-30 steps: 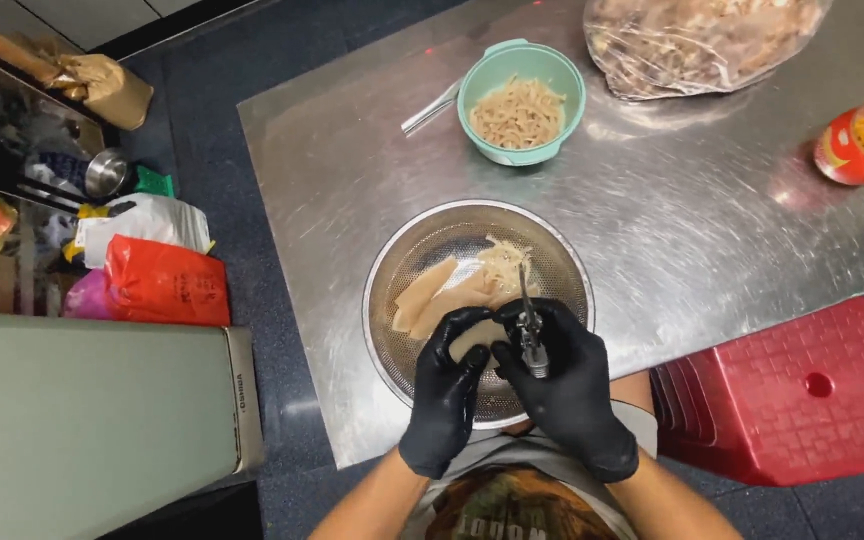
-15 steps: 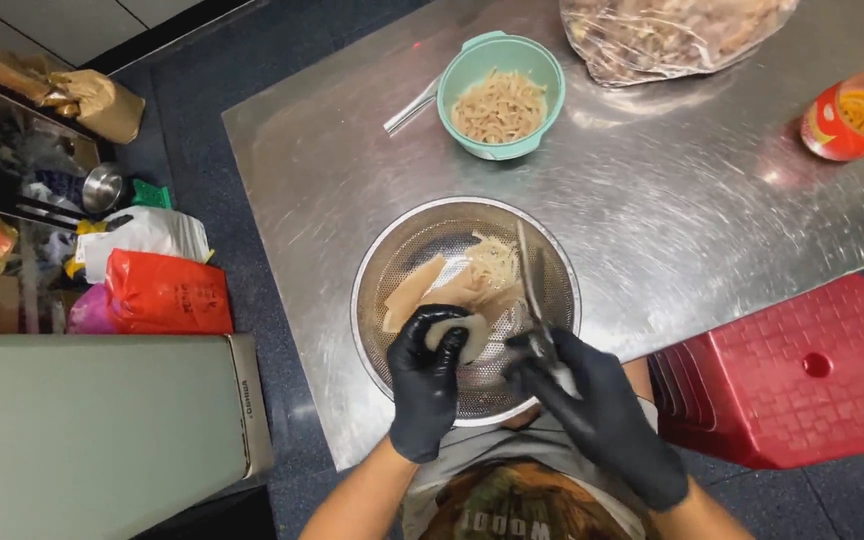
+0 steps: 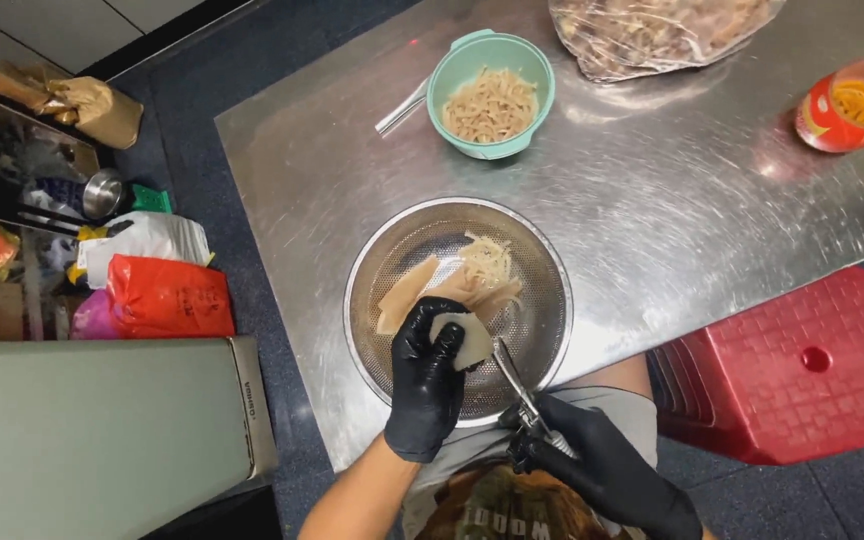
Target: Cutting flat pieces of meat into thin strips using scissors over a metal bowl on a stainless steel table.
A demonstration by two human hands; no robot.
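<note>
Two gloved hands working: our left hand (image 3: pixel 427 385) is pinching a pale slice (image 3: pixel 460 338) over the steel bowl (image 3: pixel 382 265) on the surface (image 3: pixel 652 200); our right hand (image 3: pixel 607 470) is gripping scissors (image 3: pixel 514 385). Slice is looking thin, limp, probably slippery; we are holding its edge.

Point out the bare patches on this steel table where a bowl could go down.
Widest bare steel table: between metal strainer bowl, teal bowl and red jar. Another patch lies left of the teal bowl and its utensil. Crowded: near edge, where left hand and right hand work.
</note>
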